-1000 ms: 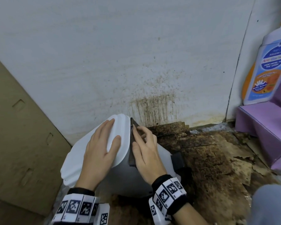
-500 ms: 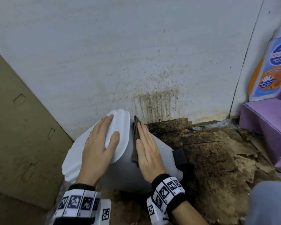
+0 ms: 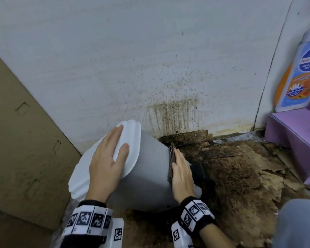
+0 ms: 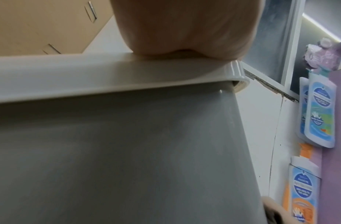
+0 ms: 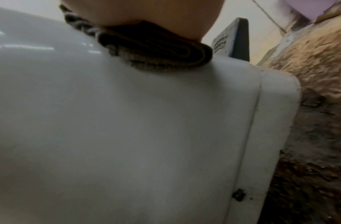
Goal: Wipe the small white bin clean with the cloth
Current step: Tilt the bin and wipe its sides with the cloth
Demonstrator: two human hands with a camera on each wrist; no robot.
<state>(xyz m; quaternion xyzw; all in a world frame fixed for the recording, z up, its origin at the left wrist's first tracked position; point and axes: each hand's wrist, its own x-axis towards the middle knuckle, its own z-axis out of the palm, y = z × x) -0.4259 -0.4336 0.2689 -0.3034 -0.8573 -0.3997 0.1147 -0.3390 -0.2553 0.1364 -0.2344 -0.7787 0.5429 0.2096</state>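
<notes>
The small white bin [image 3: 150, 176] is tipped over to the left on the floor, its white lid [image 3: 132, 140] pointing up and left. My left hand [image 3: 107, 158] lies flat on the lid with straight fingers; the left wrist view shows the palm [image 4: 185, 27] on the lid's rim [image 4: 70, 72]. My right hand [image 3: 182, 172] presses a folded dark brown cloth [image 3: 172, 158] flat against the bin's right side, near the black pedal [image 3: 198, 169]. In the right wrist view the cloth [image 5: 156, 50] sits bunched under the palm on the bin wall [image 5: 127, 121].
A stained white wall [image 3: 150, 68] stands right behind the bin. Brown cardboard [image 3: 25, 140] leans at the left. The floor [image 3: 231, 167] to the right is dirty and peeling. A purple box [image 3: 293, 136] and a blue-labelled bottle [image 3: 301, 77] stand at the far right.
My right hand has slid the cloth down the bin's side, from just under the lid toward the base. The left hand has stayed on the lid.
</notes>
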